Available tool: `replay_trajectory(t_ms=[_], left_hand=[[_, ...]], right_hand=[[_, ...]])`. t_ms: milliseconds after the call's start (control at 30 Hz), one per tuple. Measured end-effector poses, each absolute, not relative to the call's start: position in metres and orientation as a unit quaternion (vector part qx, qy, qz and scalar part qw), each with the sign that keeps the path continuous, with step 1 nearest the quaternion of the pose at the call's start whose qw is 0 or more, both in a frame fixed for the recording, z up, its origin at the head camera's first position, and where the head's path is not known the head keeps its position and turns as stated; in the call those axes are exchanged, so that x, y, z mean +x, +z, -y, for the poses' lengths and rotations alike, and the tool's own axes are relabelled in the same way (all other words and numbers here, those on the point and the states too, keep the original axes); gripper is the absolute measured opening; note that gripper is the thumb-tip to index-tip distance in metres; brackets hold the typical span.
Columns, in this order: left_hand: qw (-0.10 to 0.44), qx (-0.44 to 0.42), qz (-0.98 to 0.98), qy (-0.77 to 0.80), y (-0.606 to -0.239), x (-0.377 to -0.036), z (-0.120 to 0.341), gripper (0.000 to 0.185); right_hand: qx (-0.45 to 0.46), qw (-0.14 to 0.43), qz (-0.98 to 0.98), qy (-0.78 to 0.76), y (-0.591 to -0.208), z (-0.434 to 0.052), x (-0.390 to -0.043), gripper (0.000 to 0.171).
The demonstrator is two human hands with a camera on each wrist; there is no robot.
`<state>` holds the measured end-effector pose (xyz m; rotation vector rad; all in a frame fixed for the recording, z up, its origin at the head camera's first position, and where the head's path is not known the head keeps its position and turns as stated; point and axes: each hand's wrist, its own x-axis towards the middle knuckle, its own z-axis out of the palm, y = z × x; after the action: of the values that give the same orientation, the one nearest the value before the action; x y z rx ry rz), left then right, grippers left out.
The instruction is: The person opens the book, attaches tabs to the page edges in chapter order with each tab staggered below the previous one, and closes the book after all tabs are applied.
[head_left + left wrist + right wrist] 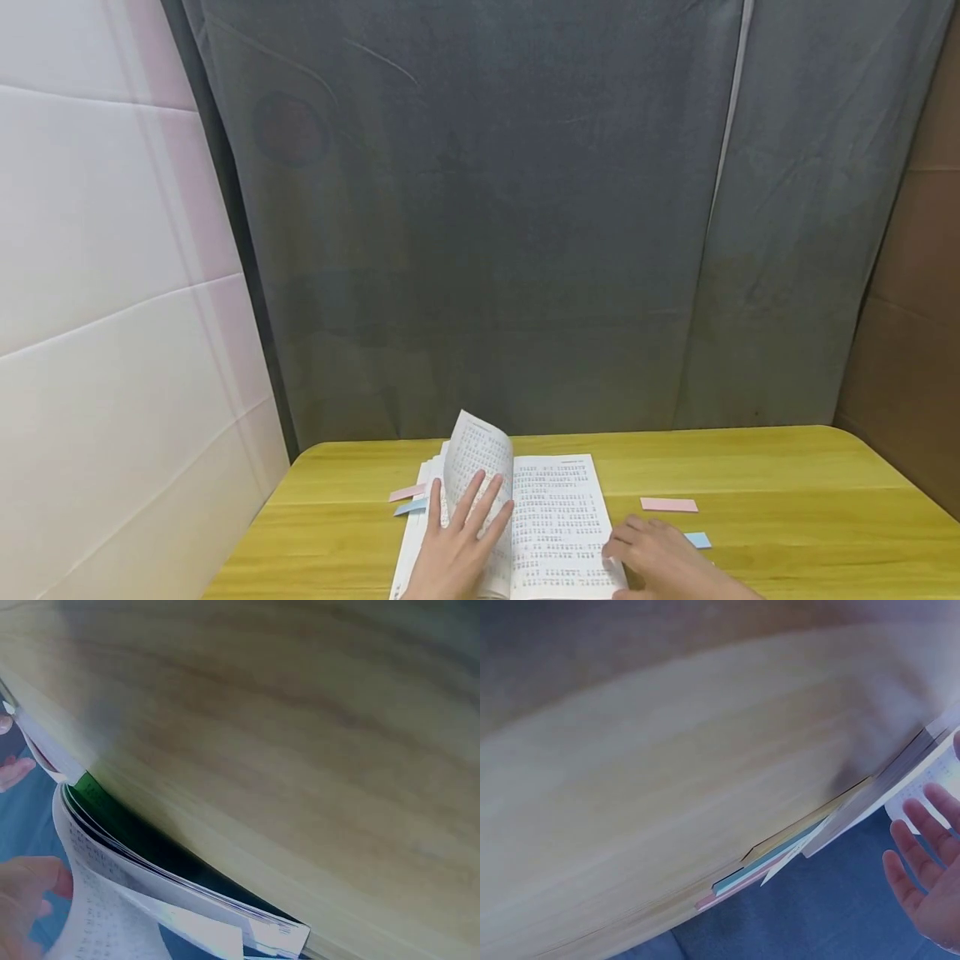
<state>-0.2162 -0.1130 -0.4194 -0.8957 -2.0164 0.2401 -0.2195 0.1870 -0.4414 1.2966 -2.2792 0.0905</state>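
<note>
A book (558,517) with printed pages lies open on the wooden table. My left hand (453,546) spreads its fingers over the left-hand pages, against a curved page (478,446) whose top stands up. Beside the book's right edge is my right hand (652,554), its fingers bent loosely at the lower page margin, the thumb apart from them. Pink (407,492) and blue tabs (410,507) stick out of the book's left side. In the left wrist view the bowed page (97,907) passes close to fingers (45,877).
To the right on the table lie a pink strip (669,505) and a blue strip (698,540), the latter partly behind my right hand. A dark curtain (487,250) hangs behind the table (810,492). White fabric (112,292) stands at the left.
</note>
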Motion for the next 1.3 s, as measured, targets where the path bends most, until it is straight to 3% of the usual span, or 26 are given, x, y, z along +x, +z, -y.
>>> replay_trajectory(t_ms=[100, 200, 367, 633, 700, 967, 1300], left_hand=[[0.461, -0.339, 0.813, 0.103, -0.419, -0.217, 0.113, 0.042], [0.441, -0.33, 0.827, 0.113, -0.421, -0.216, 0.113, 0.031], [0.36, -0.366, 0.851, 0.115, -0.425, -0.213, 0.104, 0.034], [0.233, -0.43, 0.87, 0.058, -0.427, -0.21, 0.076, 0.014], [0.204, -0.42, 0.882, 0.062, -0.426, -0.209, 0.07, 0.015], [0.179, -0.391, 0.897, 0.106, -0.426, -0.211, 0.061, 0.037], [0.158, -0.388, 0.904, 0.086, -0.424, -0.213, 0.063, 0.041]], right_hand=[[0.476, 0.254, 0.841, 0.039, -0.44, -0.187, -0.218, 0.031], [0.476, 0.255, 0.841, 0.041, -0.44, -0.187, -0.218, 0.029], [0.476, 0.254, 0.841, 0.038, -0.44, -0.186, -0.218, 0.03], [0.475, 0.265, 0.837, 0.053, -0.441, -0.18, -0.219, 0.03], [0.472, 0.259, 0.841, 0.054, -0.441, -0.179, -0.219, 0.029], [0.465, 0.229, 0.854, 0.049, -0.442, -0.177, -0.219, 0.029], [0.462, 0.213, 0.86, 0.041, -0.444, -0.175, -0.219, 0.035]])
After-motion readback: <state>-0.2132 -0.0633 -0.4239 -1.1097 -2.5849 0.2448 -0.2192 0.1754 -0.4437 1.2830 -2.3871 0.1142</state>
